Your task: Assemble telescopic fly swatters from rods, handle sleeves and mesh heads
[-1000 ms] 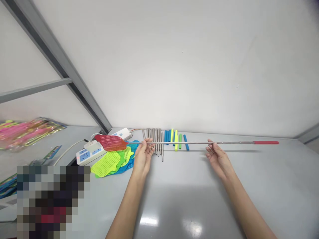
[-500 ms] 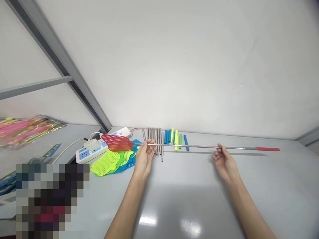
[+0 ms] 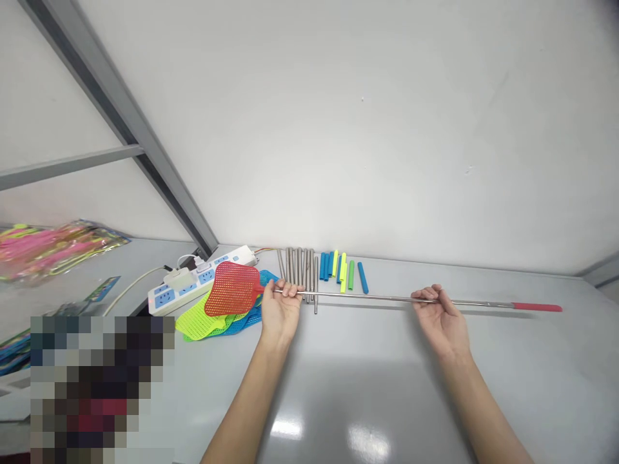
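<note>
A red fly swatter [image 3: 233, 288] with an extended metal rod and a red grip [image 3: 538, 307] lies across both hands, just above the table. My left hand [image 3: 282, 309] holds the rod close to the swatter head, palm up, fingers curled around it. Farther along, my right hand [image 3: 440, 316] supports the rod on curled fingers, short of the grip. Yellow-green and blue swatter heads [image 3: 202, 318] lie stacked beneath the red one. Behind my left hand is a row of metal telescopic rods [image 3: 303, 264]. Blue, yellow and green grip tubes [image 3: 343, 270] lie right of them.
A white power strip [image 3: 181, 288] with plugs and cables sits behind the stacked heads. Packaged pink and yellow items [image 3: 58, 248] lie at far left, past a grey metal frame [image 3: 159, 174]. A white wall backs the grey table [image 3: 367, 393].
The swatter has come slightly lower and shifted right at its grip end. Its red head has turned to show more of its flat face. Both hands still hold the rod.
</note>
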`<action>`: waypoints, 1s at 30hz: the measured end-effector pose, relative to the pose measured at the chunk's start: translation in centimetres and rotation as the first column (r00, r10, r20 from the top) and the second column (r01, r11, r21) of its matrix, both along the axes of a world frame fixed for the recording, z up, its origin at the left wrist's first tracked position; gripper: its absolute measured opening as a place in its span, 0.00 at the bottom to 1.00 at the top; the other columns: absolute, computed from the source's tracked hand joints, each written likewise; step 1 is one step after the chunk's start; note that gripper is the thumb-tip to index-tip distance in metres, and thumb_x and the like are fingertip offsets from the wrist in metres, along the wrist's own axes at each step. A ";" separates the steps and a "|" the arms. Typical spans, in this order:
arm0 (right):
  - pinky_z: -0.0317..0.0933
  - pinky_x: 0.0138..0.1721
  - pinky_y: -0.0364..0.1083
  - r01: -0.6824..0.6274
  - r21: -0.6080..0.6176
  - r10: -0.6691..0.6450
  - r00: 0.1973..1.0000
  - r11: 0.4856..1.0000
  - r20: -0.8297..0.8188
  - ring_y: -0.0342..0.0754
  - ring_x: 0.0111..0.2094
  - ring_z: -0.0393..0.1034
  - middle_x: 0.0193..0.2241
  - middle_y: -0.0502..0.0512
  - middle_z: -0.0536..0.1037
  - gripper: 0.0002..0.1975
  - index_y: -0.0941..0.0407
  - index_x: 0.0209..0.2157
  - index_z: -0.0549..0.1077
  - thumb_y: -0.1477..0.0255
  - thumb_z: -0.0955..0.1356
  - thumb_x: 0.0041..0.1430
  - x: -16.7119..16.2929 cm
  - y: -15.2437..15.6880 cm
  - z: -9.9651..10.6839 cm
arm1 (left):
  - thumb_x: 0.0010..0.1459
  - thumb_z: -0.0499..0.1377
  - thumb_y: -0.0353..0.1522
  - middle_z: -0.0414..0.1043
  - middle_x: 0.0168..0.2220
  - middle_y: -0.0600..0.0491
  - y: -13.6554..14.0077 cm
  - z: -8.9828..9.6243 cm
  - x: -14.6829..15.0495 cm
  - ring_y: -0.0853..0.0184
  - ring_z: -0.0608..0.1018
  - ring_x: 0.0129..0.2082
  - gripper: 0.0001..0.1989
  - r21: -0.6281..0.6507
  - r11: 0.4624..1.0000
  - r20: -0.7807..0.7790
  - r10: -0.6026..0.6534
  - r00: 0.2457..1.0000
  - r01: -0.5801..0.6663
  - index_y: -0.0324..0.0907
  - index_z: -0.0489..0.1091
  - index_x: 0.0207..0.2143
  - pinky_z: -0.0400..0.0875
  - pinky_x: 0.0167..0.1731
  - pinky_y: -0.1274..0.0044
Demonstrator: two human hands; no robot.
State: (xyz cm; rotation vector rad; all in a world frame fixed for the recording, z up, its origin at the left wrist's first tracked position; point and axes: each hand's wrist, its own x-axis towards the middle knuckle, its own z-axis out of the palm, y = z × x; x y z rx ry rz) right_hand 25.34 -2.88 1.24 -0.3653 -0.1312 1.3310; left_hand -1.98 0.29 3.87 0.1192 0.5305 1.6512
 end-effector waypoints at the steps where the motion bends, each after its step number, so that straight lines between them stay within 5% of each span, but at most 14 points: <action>1: 0.63 0.34 0.44 -0.009 0.018 0.008 1.000 1.000 0.003 0.37 0.23 0.59 0.21 0.46 0.60 0.06 0.58 0.30 0.64 0.80 0.59 0.53 -0.2 -0.1 0.0 | 0.56 0.42 0.29 0.50 0.14 0.60 0.0 0.0 0.1 0.76 0.59 0.15 0.14 -0.002 1.000 0.001 -0.009 1.000 0.009 0.39 0.55 0.19 0.64 0.26 0.78; 9: 0.60 0.30 0.43 -0.010 0.058 0.011 1.000 0.998 -0.020 0.37 0.22 0.55 0.20 0.45 0.54 0.04 0.58 0.26 0.61 0.77 0.58 0.54 -0.4 -0.4 0.3 | 0.56 0.43 0.31 0.48 0.12 0.61 0.0 -0.2 0.1 0.76 0.57 0.13 0.14 0.002 0.999 0.019 -0.051 0.998 0.051 0.40 0.52 0.17 0.61 0.24 0.79; 17: 0.52 0.19 0.40 0.002 0.002 -0.002 0.994 1.000 -0.108 0.39 0.16 0.43 0.15 0.43 0.43 0.16 0.56 0.16 0.47 0.75 0.58 0.55 0.4 -0.4 -0.8 | 0.52 0.48 0.31 0.41 0.09 0.62 -0.9 -1.2 1.6 0.76 0.50 0.10 0.19 0.067 0.997 0.019 -0.047 0.999 0.046 0.40 0.43 0.13 0.50 0.16 0.80; 30: 0.49 0.16 0.39 0.061 -0.015 -0.062 0.995 0.998 -0.073 0.39 0.14 0.41 0.14 0.43 0.41 0.17 0.56 0.16 0.44 0.76 0.56 0.55 1.5 0.2 -2.3 | 0.53 0.49 0.33 0.43 0.11 0.62 -0.9 -2.1 3.1 0.77 0.51 0.11 0.18 0.073 0.992 -0.044 -0.101 0.994 0.104 0.40 0.45 0.14 0.52 0.18 0.80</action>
